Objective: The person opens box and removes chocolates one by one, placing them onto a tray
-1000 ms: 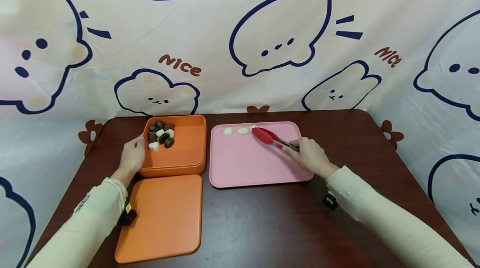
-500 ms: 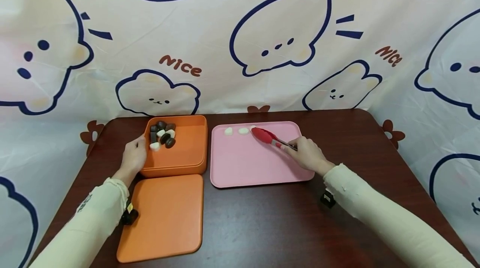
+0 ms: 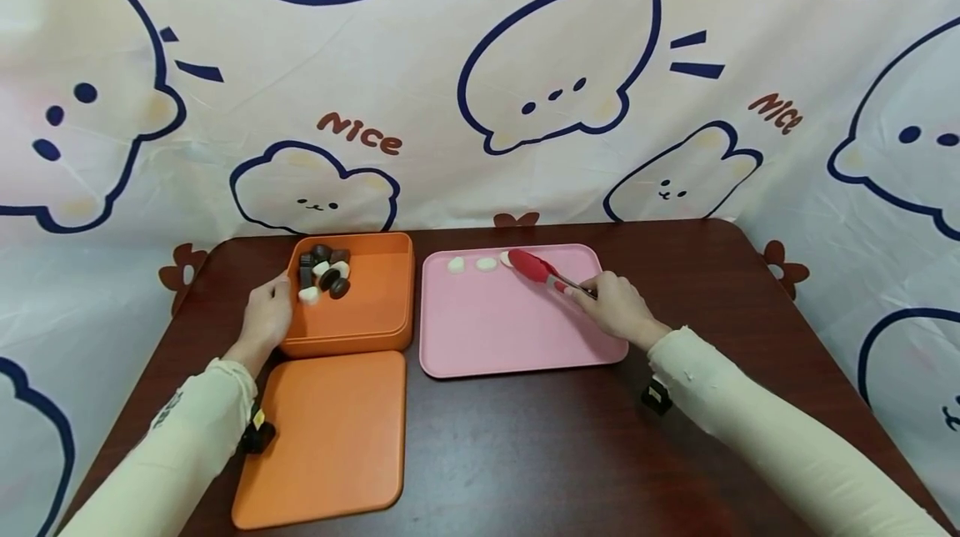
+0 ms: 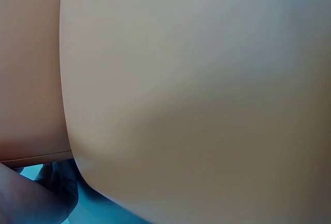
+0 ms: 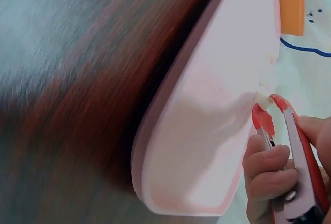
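Note:
My right hand [image 3: 615, 308] grips red-tipped metal tongs [image 3: 542, 271] over the back of a pink tray [image 3: 510, 337]. The tong tips sit at a white piece [image 3: 507, 258] on the tray's far edge; in the right wrist view the tips [image 5: 269, 109] pinch that white piece [image 5: 262, 100]. Two more white pieces [image 3: 470, 263] lie to its left on the tray. My left hand [image 3: 266, 313] holds the left wall of an orange box [image 3: 367, 312], which contains several dark and white pieces [image 3: 324, 272] in its back left corner.
An orange lid [image 3: 322, 437] lies flat on the dark wooden table [image 3: 525, 445] in front of the box. A cartoon-printed cloth [image 3: 480, 78] hangs behind the table. The left wrist view is filled by the orange box wall [image 4: 196, 94].
The tongs have shifted slightly up and right along the tray's back edge with my right hand. My left hand has stayed on the box.

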`<state>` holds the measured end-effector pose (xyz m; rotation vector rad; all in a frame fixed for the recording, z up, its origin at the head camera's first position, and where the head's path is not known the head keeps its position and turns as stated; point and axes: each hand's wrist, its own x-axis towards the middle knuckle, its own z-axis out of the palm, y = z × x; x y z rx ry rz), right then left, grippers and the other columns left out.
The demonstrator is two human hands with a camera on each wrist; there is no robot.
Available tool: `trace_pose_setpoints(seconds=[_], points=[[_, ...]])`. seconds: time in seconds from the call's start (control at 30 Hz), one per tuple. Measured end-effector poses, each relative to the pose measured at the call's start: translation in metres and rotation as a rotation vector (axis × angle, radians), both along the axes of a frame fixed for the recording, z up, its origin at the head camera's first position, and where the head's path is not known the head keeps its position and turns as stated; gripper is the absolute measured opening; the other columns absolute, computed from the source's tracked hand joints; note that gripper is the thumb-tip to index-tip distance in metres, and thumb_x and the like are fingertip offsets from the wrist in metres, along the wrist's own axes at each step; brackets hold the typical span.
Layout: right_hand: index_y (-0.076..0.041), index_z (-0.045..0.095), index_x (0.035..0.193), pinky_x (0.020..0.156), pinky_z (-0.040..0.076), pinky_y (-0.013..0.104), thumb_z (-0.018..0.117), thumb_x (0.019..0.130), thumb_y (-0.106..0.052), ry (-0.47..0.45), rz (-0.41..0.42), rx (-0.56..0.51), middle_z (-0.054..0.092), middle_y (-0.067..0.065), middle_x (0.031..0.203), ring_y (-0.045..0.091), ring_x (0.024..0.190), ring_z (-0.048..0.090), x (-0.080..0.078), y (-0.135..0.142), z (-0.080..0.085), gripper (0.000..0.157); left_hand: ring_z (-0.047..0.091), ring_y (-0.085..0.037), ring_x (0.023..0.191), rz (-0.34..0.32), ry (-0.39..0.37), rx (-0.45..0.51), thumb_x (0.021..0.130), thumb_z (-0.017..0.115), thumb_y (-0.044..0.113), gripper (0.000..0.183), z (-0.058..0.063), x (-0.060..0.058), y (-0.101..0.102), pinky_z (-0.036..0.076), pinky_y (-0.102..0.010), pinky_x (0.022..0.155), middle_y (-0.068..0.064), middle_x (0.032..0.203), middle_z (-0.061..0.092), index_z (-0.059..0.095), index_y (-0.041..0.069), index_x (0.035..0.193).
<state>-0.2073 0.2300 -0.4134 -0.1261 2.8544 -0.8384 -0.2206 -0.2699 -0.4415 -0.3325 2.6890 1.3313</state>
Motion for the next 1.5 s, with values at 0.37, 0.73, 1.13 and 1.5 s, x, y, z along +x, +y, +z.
trace_pose_setpoints(seconds=[0.37, 0.73, 1.13, 1.5], points=[[-0.001, 0.077, 0.097, 0.044, 0.034, 0.021, 0.059, 0.103, -0.030, -0.038, -0.002, -0.018, 0.051, -0.002, 0.058, 0.009, 0.049, 0.043, -0.001, 0.006, -0.002, 0.034, 0.020, -0.047, 0.152, 0.024, -0.004, -0.008, 0.110, 0.009, 0.041, 0.063, 0.000, -0.001, 0.000, 0.024, -0.063, 0.122, -0.023, 0.167, 0.017, 0.019, 0.007, 0.161], [-0.005, 0.070, 0.087, 0.043, 0.036, 0.023, 0.061, 0.100, -0.042, -0.041, -0.026, -0.009, 0.052, 0.001, 0.059, 0.014, 0.049, 0.047, 0.005, 0.007, 0.002, 0.041, 0.024, -0.049, 0.150, 0.019, 0.008, -0.005, 0.110, 0.009, 0.043, 0.065, -0.003, 0.002, -0.001, 0.026, -0.065, 0.121, -0.025, 0.166, 0.019, 0.021, 0.006, 0.161], [0.000, 0.069, 0.122, 0.049, 0.041, 0.026, 0.075, 0.091, -0.041, 0.050, -0.033, 0.008, 0.061, 0.008, 0.071, 0.017, 0.056, 0.050, 0.009, 0.005, 0.011, 0.051, 0.023, -0.048, 0.151, 0.013, 0.023, 0.002, 0.110, 0.010, 0.041, 0.064, -0.002, -0.002, 0.002, 0.026, -0.065, 0.121, -0.024, 0.166, 0.019, 0.023, 0.005, 0.161], [-0.007, 0.072, 0.118, 0.048, 0.033, 0.025, 0.077, 0.089, -0.043, 0.123, 0.026, -0.037, 0.051, 0.004, 0.064, 0.015, 0.054, 0.044, 0.010, -0.030, 0.020, 0.047, 0.025, -0.050, 0.149, 0.012, 0.002, -0.003, 0.110, 0.008, 0.043, 0.066, -0.002, 0.000, -0.001, 0.027, -0.066, 0.119, -0.027, 0.166, 0.019, 0.020, 0.004, 0.161]])
